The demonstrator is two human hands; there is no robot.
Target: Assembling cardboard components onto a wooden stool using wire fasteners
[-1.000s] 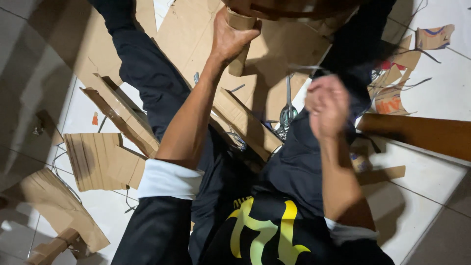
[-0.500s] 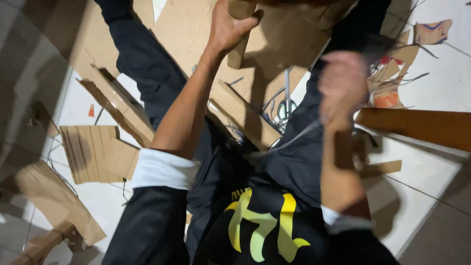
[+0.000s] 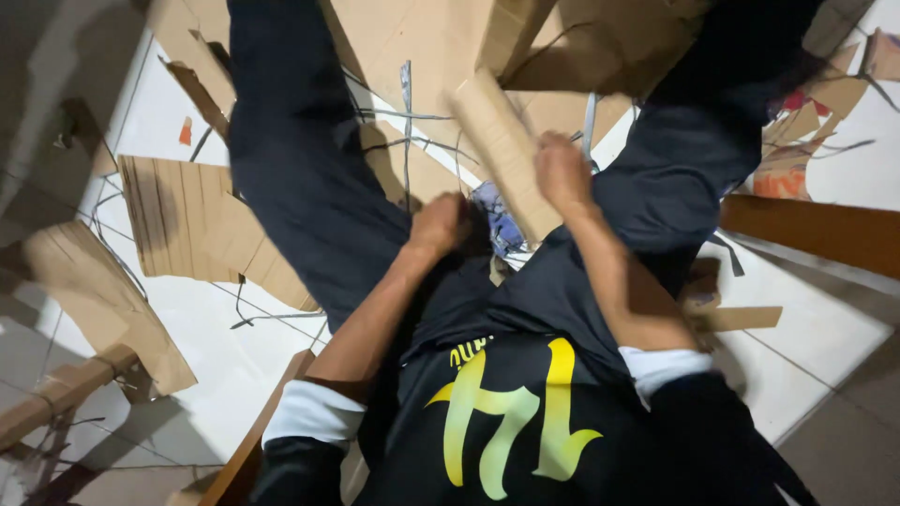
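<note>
The cardboard strip [image 3: 502, 150] hides the right hand's [image 3: 561, 173] fingers; both hands are motion-blurred.

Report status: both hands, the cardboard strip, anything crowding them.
Right hand gripping folded cardboard strip. Left hand closed low between legs, contents hidden. Cardboard scraps and thin offcuts litter the floor around.
</note>
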